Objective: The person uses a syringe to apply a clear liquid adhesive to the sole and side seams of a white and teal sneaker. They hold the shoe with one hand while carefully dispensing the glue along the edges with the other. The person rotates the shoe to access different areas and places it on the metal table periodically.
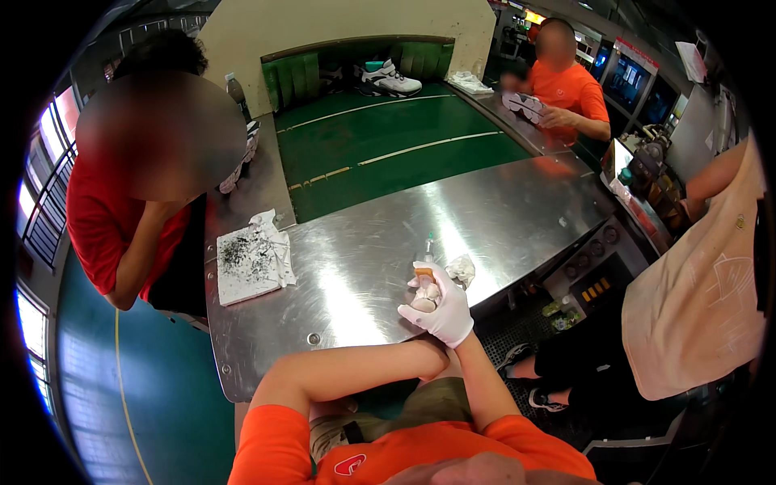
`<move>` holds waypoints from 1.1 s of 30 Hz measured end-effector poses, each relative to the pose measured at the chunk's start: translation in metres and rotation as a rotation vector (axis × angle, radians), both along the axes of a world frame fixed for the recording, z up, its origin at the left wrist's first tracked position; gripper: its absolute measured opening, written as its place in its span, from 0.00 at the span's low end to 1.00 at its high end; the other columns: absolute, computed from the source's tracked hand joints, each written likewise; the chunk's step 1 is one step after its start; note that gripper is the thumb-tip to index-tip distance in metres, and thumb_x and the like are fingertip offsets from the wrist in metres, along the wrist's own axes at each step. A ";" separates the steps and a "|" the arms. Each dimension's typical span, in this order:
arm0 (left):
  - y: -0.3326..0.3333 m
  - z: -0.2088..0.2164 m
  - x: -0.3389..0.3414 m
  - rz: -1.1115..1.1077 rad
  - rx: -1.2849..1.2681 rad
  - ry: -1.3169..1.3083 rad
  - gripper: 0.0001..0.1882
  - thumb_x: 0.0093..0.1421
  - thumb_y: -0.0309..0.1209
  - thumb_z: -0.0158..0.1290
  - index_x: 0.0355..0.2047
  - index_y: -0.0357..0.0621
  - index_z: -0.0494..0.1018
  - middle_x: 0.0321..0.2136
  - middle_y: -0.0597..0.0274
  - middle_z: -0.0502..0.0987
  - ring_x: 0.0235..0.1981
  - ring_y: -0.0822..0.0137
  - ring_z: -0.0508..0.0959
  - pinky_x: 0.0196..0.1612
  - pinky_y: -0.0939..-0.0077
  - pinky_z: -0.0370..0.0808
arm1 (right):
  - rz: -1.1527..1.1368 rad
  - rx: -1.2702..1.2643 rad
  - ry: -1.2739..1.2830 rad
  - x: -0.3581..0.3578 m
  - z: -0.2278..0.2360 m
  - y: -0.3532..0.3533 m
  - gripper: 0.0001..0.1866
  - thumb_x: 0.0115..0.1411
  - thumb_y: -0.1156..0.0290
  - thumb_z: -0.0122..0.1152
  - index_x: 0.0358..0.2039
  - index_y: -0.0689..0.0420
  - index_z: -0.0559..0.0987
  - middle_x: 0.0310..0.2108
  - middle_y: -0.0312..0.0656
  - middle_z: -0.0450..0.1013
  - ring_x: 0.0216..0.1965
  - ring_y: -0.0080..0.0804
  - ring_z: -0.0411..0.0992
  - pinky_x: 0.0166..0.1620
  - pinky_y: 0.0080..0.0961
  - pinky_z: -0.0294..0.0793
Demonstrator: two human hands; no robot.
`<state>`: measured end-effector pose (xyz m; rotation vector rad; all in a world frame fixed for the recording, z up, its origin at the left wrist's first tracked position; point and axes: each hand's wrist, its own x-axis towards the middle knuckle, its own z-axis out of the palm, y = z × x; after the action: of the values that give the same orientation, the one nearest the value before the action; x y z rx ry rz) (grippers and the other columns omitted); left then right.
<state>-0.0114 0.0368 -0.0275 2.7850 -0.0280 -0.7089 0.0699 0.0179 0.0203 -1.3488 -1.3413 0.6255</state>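
Observation:
My right hand (451, 317) wears a white glove and is closed around a crumpled white wad (426, 301), perhaps cloth. A small orange-brown piece (423, 275) shows at its fingertips. My left forearm (356, 376) crosses in front of me, and its wrist bends down beside my right forearm; the fingers of my left hand are hidden. Just beyond the glove, a small clear bottle with a green tip (430, 242) is on the metal table (347, 250). Another crumpled white wad (461, 270) lies to the right of it.
A white pad with dark specks (249, 263) lies on the table's left. Beyond runs a green conveyor belt (380, 149) with a shoe (390, 81) at its far end. Co-workers are at left, far right and near right; the far one holds a shoe (524, 107).

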 end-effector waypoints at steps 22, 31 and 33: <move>-0.002 -0.001 0.001 0.006 0.032 0.021 0.12 0.48 0.27 0.58 0.34 0.41 0.83 0.38 0.53 0.81 0.42 0.53 0.80 0.44 0.64 0.75 | 0.013 -0.008 0.024 -0.001 0.002 0.000 0.37 0.41 0.71 0.77 0.53 0.60 0.71 0.39 0.40 0.74 0.39 0.23 0.72 0.46 0.20 0.71; -0.002 0.013 -0.001 0.007 0.055 0.055 0.12 0.47 0.27 0.59 0.34 0.42 0.83 0.38 0.53 0.81 0.42 0.54 0.80 0.45 0.65 0.75 | 0.014 0.060 -0.020 -0.001 -0.005 0.002 0.37 0.43 0.71 0.78 0.54 0.55 0.70 0.38 0.36 0.72 0.33 0.19 0.70 0.41 0.16 0.72; -0.002 0.011 -0.002 -0.002 0.064 0.055 0.12 0.47 0.28 0.59 0.34 0.41 0.83 0.38 0.52 0.81 0.42 0.54 0.80 0.45 0.65 0.75 | 0.015 0.049 -0.007 -0.003 -0.004 0.002 0.37 0.44 0.71 0.78 0.54 0.55 0.70 0.38 0.36 0.72 0.34 0.19 0.70 0.41 0.17 0.72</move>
<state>-0.0133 0.0346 -0.0169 2.8251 0.0030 -0.7999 0.0672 0.0200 0.0163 -1.3035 -1.3650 0.5950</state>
